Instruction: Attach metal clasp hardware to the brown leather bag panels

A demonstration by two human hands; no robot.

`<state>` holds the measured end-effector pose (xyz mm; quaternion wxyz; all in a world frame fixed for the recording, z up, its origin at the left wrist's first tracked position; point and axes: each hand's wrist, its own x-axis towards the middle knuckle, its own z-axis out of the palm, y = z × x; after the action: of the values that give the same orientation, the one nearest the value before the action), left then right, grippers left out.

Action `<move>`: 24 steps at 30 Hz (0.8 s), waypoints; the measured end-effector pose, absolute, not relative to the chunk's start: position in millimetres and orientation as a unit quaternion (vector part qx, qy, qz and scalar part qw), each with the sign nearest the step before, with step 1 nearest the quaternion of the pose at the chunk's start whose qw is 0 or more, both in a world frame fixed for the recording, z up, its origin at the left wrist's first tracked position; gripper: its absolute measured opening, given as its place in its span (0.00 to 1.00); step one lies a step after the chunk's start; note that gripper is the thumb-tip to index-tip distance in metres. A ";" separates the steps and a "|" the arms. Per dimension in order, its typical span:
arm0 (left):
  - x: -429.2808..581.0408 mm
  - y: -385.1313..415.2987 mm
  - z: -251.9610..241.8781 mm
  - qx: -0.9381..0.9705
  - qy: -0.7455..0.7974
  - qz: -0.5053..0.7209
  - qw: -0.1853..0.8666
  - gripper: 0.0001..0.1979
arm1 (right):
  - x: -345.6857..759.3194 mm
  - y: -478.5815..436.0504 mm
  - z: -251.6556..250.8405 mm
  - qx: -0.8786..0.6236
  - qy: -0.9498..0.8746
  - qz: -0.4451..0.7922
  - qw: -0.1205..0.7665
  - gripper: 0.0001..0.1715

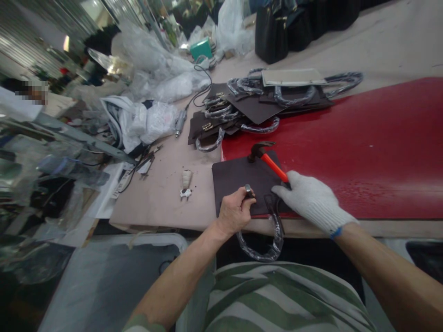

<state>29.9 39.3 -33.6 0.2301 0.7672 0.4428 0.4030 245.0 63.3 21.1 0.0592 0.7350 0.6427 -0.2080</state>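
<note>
My bare left hand [236, 210] is closed around a short metal punch [248, 189], held upright on a dark brown bag panel [230, 177]. In a white knit glove, my right hand [311, 196] grips a claw hammer [274, 167] by its orange handle. The hammer's dark head is over the far part of the panel, apart from the punch. A plastic-wrapped bag handle [261, 256] is attached at the panel's near side and hangs over the table edge. The punch's lower end is hidden by my fingers.
Several dark panels with wrapped handles [252, 108] are piled beyond the panel, with a pale board [292, 77] on top. A red sheet [363, 147] covers the right side. At left lie a tape-wrapped tool [186, 184], a corded tool [180, 122] and plastic wrapping [159, 122]. Black bags [272, 34] stand behind.
</note>
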 end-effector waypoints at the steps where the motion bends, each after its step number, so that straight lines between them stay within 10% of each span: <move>1: 28.4 40.5 -33.6 0.768 0.435 0.402 0.243 0.06 | 244.9 63.3 21.6 0.735 0.642 -0.209 0.059 0.26; 24: 28.3 42.6 -36.0 0.768 0.431 0.397 0.257 0.06 | 245.9 65.0 17.1 0.736 0.642 -0.213 0.032 0.25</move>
<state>28.3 42.6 -36.0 0.2568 0.7684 0.4314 0.3969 245.9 65.0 17.1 0.0320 0.7360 0.6419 -0.2127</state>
